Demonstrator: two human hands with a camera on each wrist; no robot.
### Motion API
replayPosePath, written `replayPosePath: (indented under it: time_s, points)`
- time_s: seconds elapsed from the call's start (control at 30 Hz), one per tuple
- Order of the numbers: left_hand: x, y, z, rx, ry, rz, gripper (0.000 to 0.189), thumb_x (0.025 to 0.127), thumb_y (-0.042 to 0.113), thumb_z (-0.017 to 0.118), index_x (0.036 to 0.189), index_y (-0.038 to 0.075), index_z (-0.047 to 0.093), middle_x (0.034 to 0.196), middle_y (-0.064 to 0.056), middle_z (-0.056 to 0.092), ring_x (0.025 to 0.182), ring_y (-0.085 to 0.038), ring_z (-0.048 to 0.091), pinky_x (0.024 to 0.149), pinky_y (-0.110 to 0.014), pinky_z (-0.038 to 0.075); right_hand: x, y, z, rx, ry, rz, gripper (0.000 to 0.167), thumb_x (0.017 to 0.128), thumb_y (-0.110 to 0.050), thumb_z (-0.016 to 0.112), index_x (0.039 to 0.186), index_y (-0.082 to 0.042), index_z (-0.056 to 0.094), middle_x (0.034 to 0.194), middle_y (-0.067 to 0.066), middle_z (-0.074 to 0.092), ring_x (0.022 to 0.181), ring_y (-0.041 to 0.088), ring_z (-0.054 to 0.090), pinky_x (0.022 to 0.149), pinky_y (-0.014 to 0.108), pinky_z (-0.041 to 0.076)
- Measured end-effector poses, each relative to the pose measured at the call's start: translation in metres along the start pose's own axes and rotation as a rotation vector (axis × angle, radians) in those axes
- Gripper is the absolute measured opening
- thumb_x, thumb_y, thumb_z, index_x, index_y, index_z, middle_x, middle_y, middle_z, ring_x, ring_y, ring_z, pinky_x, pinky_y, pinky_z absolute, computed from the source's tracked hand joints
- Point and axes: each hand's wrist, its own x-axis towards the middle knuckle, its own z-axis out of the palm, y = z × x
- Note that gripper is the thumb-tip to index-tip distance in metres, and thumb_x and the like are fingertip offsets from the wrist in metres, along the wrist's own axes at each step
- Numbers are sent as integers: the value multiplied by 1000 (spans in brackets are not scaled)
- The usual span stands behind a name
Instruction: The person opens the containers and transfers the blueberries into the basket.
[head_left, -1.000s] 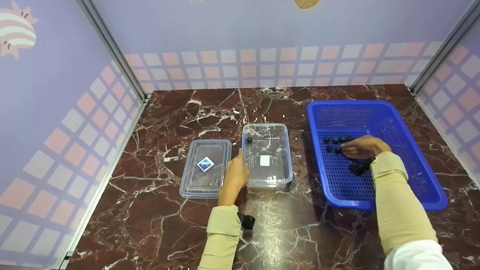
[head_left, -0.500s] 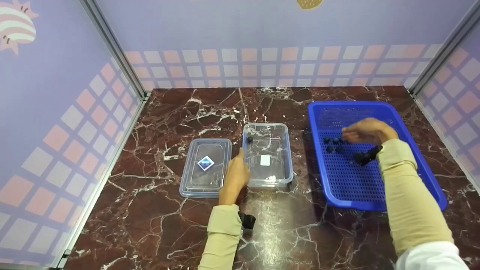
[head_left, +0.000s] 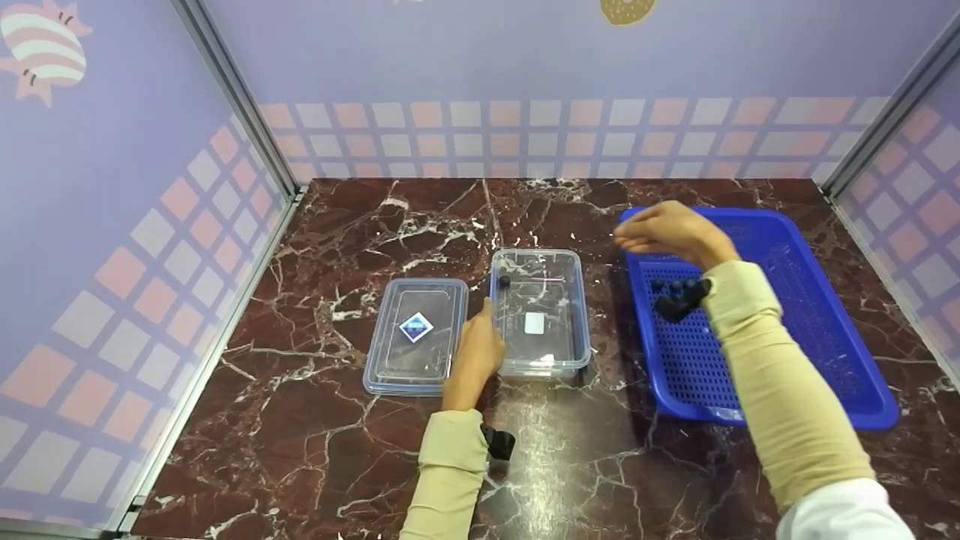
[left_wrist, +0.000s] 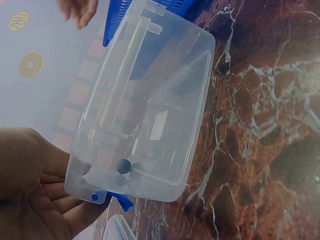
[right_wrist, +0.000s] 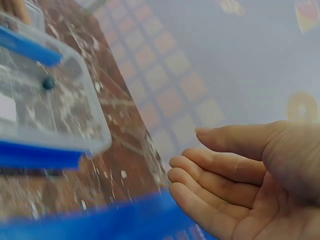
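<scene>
My left hand grips the near-left wall of a clear plastic container, its fingers wrapped about the edge beside a blue latch in the left wrist view. One dark blueberry lies at the container's far-left corner inside. Over the far-left rim of the blue basket hovers my right hand, palm turned inward. In the right wrist view its fingers curve loosely, the thumb stands apart, and nothing shows between them. Several blueberries sit in the basket, partly hidden by the wrist camera.
A clear lid with a blue diamond label lies left of the container. All stands on a dark red marbled table. Patterned lilac panels rise at the back and both sides.
My right hand has risen from the blueberries in the basket and moved left and back to the basket's far-left rim. The left hand stays at the container.
</scene>
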Motion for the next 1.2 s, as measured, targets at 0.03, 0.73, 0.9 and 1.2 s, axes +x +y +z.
replayPosePath:
  time_s: [0.03, 0.73, 0.9, 1.2]
  points:
    - [0, 0, 0, -5, -3, -6, 55, 88, -2, 53, 141, -6, 40, 120, -24, 63, 111, -40, 60, 97, -46, 48, 3, -4, 7, -13, -4, -7, 42, 94, -10, 58, 130, 8, 50, 106, 6, 70, 94, 13, 67, 91, 27, 53]
    - [-1, 0, -1, 34, 12, -30, 57, 87, 0, 56, 141, -5, 40, 116, -21, 65, 108, -38, 62, 94, -44, 50, 77, 0, 131, -81, 52, -17, 30, 85, 0, 59, 111, 16, 63, 57, -6, 58, 50, 0, 54, 56, 12, 51]
    - [-1, 1, 1, 50, 23, -7, 57, 86, -1, 59, 140, -6, 41, 113, -21, 66, 106, -37, 63, 92, -43, 51, 86, 10, 143, -76, 96, -10, 28, 85, -2, 60, 106, 15, 64, 56, -6, 56, 49, 0, 53, 55, 13, 51]
    - [-3, 2, 0, 21, 17, -29, 58, 86, -2, 59, 141, -6, 40, 115, -22, 65, 108, -37, 62, 95, -43, 49, 99, 21, 158, 6, 78, 48, 23, 86, 2, 59, 104, 16, 63, 54, -4, 56, 46, 3, 52, 51, 14, 49]
